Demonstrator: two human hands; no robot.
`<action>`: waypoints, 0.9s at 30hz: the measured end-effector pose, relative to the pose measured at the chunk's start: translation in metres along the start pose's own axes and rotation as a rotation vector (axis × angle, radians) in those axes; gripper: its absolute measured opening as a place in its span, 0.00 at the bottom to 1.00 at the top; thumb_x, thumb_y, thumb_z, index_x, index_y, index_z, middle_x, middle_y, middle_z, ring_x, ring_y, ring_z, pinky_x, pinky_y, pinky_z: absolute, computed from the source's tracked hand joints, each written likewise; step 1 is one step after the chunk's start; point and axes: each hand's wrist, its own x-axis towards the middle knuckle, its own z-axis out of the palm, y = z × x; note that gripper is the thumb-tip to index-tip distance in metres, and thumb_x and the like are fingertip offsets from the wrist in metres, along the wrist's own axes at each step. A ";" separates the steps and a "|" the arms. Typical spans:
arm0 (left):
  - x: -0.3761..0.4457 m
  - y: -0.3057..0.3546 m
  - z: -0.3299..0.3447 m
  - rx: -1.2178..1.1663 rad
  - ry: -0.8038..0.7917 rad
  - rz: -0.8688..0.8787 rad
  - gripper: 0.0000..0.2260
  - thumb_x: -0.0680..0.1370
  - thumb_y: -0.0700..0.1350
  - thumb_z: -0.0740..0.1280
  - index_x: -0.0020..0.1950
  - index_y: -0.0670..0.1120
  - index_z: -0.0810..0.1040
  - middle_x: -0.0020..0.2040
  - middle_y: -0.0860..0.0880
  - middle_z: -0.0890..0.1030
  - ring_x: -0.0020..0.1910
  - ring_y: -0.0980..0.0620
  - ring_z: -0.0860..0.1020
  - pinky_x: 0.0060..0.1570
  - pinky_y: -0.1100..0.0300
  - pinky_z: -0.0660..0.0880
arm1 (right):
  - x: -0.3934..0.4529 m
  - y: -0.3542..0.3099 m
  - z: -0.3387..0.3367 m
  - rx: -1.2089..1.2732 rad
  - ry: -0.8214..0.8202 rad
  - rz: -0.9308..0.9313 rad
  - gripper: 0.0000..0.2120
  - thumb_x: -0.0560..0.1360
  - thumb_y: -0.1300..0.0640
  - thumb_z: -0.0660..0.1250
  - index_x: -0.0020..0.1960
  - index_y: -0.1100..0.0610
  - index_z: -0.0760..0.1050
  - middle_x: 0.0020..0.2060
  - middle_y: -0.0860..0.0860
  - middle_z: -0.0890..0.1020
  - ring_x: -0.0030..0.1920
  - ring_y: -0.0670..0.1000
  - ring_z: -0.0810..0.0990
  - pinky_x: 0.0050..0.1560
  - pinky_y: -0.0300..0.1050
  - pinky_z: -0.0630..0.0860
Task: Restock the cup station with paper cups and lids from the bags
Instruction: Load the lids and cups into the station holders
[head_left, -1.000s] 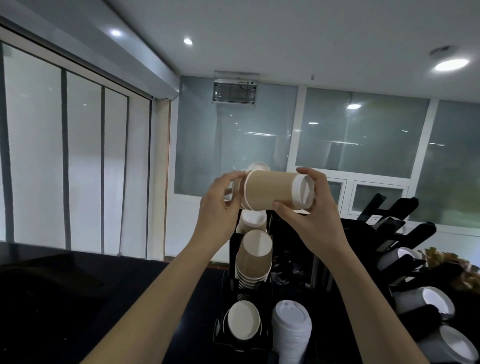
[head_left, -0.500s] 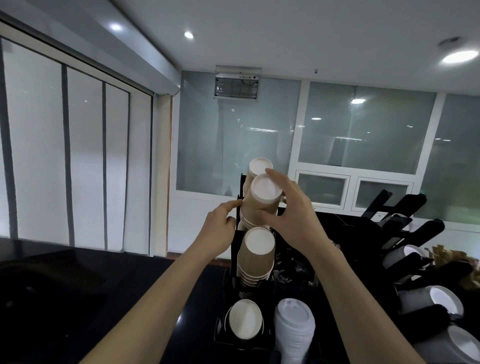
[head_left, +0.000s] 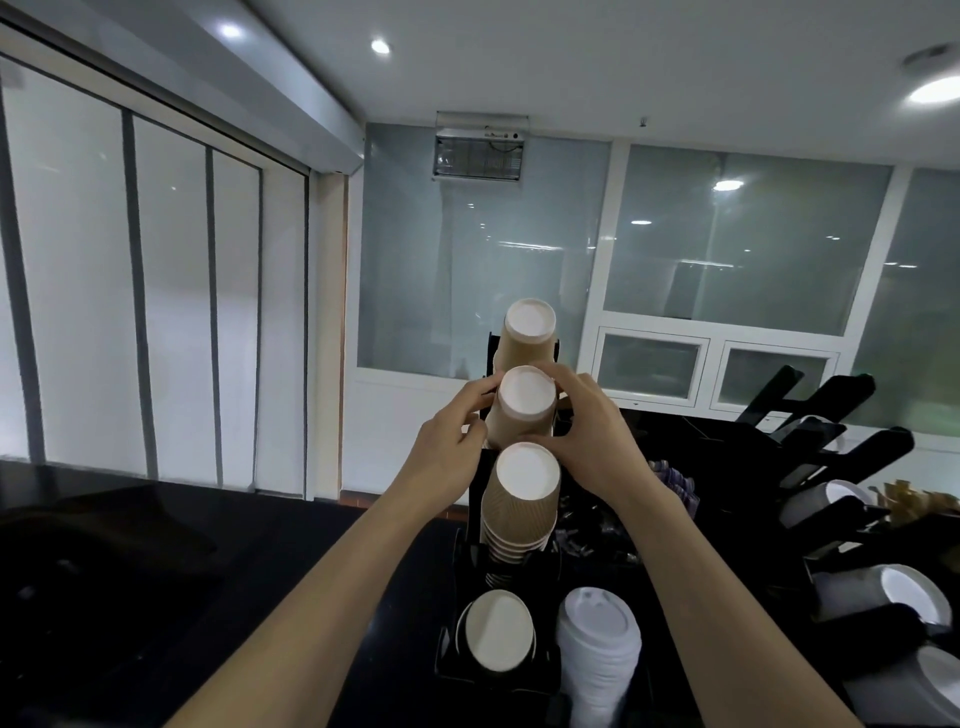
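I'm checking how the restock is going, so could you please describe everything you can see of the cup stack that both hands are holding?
The cup stack is smooth tan paper, upside down, with its white round base tilted towards the camera. It sits in the second slot from the top of the black cup rack, below another tan stack and above a ribbed brown one. The left hand holds its left side and the right hand its right side, fingers curled round it. Its lower end is hidden.

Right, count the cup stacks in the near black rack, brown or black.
4. Top: smooth brown paper cup stack. Second: smooth brown stack, gripped by left hand and right hand. Third: ribbed brown stack. Bottom: black stack. More may be hidden.
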 end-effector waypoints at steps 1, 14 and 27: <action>0.000 -0.001 0.000 0.000 -0.001 0.001 0.26 0.84 0.37 0.56 0.74 0.65 0.69 0.70 0.60 0.76 0.70 0.62 0.72 0.58 0.75 0.67 | 0.000 0.000 0.001 0.001 0.002 0.004 0.34 0.67 0.47 0.81 0.68 0.34 0.70 0.53 0.44 0.77 0.55 0.43 0.76 0.58 0.45 0.75; -0.006 0.014 -0.003 0.058 0.018 0.015 0.23 0.84 0.38 0.58 0.74 0.61 0.69 0.71 0.58 0.73 0.67 0.55 0.71 0.62 0.60 0.67 | -0.010 -0.003 -0.009 0.056 0.031 0.096 0.28 0.78 0.59 0.72 0.72 0.42 0.67 0.55 0.39 0.80 0.56 0.36 0.78 0.48 0.31 0.74; -0.047 0.061 -0.014 0.018 0.077 0.109 0.16 0.84 0.39 0.60 0.66 0.56 0.78 0.60 0.66 0.74 0.60 0.71 0.72 0.51 0.79 0.68 | -0.051 -0.033 -0.035 0.089 0.131 0.123 0.15 0.81 0.60 0.66 0.64 0.47 0.78 0.55 0.41 0.83 0.55 0.38 0.80 0.56 0.30 0.74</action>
